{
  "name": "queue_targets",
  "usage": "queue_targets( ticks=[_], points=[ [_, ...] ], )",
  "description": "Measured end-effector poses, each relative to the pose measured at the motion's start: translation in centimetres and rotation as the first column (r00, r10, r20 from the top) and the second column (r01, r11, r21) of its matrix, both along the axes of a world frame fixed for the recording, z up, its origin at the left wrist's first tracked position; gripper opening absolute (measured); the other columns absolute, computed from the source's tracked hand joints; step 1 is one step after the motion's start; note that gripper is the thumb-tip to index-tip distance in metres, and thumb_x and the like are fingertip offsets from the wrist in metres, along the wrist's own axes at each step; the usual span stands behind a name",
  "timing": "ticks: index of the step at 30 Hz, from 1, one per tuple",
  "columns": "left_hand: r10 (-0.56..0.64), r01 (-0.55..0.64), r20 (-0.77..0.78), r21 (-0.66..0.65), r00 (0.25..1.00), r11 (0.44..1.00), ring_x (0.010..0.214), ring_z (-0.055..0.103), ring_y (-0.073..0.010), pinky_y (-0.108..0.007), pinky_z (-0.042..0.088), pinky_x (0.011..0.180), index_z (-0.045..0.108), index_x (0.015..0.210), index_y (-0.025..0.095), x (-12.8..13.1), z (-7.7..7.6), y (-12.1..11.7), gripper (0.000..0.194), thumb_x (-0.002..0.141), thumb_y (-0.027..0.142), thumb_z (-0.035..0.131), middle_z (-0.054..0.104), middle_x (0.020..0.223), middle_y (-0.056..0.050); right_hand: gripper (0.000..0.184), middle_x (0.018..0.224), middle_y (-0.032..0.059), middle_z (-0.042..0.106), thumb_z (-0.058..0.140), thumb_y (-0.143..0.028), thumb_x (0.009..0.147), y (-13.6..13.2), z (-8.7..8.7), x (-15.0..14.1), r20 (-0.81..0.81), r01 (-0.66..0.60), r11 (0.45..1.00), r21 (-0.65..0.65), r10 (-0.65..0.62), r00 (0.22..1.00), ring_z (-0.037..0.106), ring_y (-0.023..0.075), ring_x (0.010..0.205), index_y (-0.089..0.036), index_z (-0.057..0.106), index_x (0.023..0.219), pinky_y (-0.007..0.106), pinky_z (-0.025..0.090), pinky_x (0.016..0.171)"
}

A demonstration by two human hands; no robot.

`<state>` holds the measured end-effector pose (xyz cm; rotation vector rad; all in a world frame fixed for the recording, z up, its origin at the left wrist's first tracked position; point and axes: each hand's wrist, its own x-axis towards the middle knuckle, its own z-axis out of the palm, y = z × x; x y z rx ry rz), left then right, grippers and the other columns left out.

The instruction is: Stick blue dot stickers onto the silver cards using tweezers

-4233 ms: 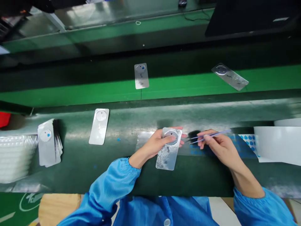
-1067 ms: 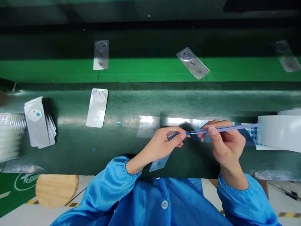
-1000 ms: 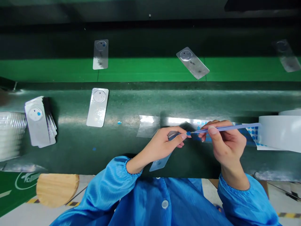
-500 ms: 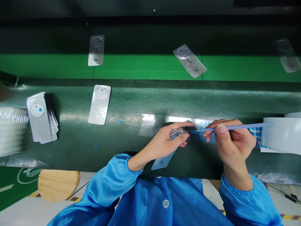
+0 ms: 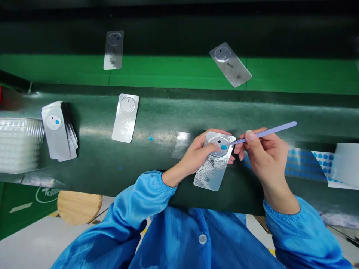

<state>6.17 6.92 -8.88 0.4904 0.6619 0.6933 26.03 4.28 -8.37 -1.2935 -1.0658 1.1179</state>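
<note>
A dark green worktable [image 5: 95, 160] spreads beneath and around the held silver panel [image 5: 211, 173], with a brighter green strip [image 5: 174, 71] running beyond it. Clear ribbed trays [image 5: 19, 145] stand well to the panel's left. The right hand [image 5: 265, 157] is just right of the panel, pinching tweezers between thumb and fingers. The left hand [image 5: 196, 153] grips the panel's upper left side, thumb on the face and fingers behind, their tips showing past its right edge. A stack of panels [image 5: 56, 136] sits far left of the held one; a lone panel [image 5: 125, 119] lies nearer, up and left. The lilac tweezers [image 5: 276, 129] slant down to the panel's upper right edge. Smallest, a blue dot [image 5: 223, 147] sits on the panel's octagonal area, between the left thumb and tweezer tips; whether the tips touch it, I cannot tell.
</note>
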Motion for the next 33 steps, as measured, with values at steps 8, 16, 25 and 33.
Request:
queue_targets(
  ticks=[8, 16, 25, 33],
  points=[
    [0.001, -0.008, 0.087, 0.083, 0.996, 0.997, 0.082, 0.084, -0.0236, -0.040, 0.072, 0.081, 0.075, 0.122, 0.020, 0.1, -1.2, 0.4, 0.047, 0.076, 0.021, 0.088, 0.084, 0.100, -0.003, 0.030, 0.076, 0.0015, 0.082, 0.086, -0.050, 0.108, -0.1, 0.2, -0.1, -0.053, -0.016, 1.000, 0.001, 0.016, 0.998, 0.075, 0.0173, 0.056, -0.023, 0.078, 0.096, 0.030, 0.063, 0.049],
    [0.011, -0.020, 0.081, 0.109, 0.997, 0.994, 0.082, 0.083, -0.0218, -0.038, 0.071, 0.082, 0.075, 0.123, 0.021, 0.1, -1.4, 0.2, 0.045, 0.079, 0.019, 0.084, 0.082, 0.101, -0.002, 0.027, 0.077, 0.0024, 0.083, 0.088, -0.046, 0.107, -0.1, 0.4, -0.2, -0.078, -0.009, 1.000, 0.005, 0.010, 0.997, 0.075, 0.0168, 0.056, -0.022, 0.081, 0.097, 0.029, 0.063, 0.050],
    [0.022, -0.030, 0.070, 0.116, 0.997, 0.993, 0.082, 0.082, -0.0211, -0.037, 0.071, 0.081, 0.076, 0.122, 0.022, 0.2, -1.2, 0.2, 0.043, 0.080, 0.020, 0.085, 0.082, 0.101, -0.002, 0.030, 0.077, 0.0019, 0.083, 0.089, -0.049, 0.106, -0.1, 0.4, -0.4, -0.034, 0.005, 1.000, 0.018, -0.005, 0.999, 0.074, 0.0165, 0.054, -0.023, 0.079, 0.096, 0.030, 0.064, 0.050],
    [0.013, -0.024, 0.059, 0.184, 0.998, 0.983, 0.086, 0.083, -0.0207, -0.038, 0.072, 0.086, 0.075, 0.125, 0.022, -0.1, -1.0, 0.0, 0.042, 0.088, 0.026, 0.094, 0.082, 0.104, -0.004, 0.027, 0.074, 0.0002, 0.079, 0.085, -0.048, 0.109, -0.4, 0.4, -0.4, 0.052, 0.005, 0.999, 0.050, -0.008, 0.999, 0.072, 0.0178, 0.056, -0.024, 0.078, 0.097, 0.033, 0.062, 0.050]
  ],
)
